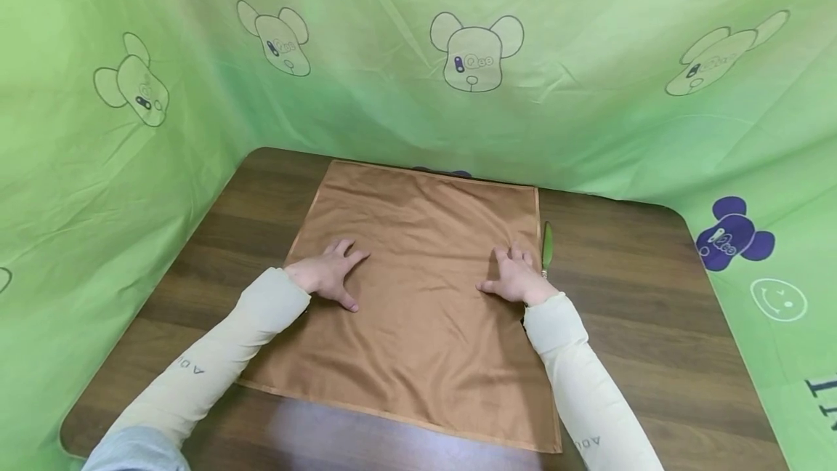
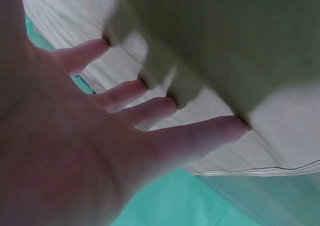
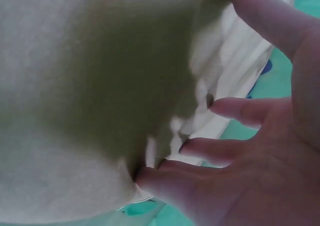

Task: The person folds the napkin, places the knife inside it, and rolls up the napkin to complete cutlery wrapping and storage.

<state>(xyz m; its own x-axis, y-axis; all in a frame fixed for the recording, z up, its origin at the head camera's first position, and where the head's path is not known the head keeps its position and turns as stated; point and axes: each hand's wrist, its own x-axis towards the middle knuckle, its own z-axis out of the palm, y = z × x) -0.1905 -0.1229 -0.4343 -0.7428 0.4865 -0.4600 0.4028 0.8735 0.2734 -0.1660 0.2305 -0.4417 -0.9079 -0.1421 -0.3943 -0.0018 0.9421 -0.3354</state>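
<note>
One brown cloth [image 1: 418, 311] lies beneath the left hand [image 1: 330, 273] and right hand [image 1: 515, 280], touching their spread fingers [image 2: 197, 137].

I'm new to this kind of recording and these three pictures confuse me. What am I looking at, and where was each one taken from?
There is no machine here: a person works with two bare hands. The wide picture comes from a camera worn on the head, looking forward and down; the two close ones come from cameras worn on the left and right wrists. On a wood-grained table a brown cloth is spread, slightly wrinkled, with a slim green object by its right edge. The left hand and the right hand touch the cloth with their fingertips; neither grips anything. Green printed fabric hangs behind.
</note>
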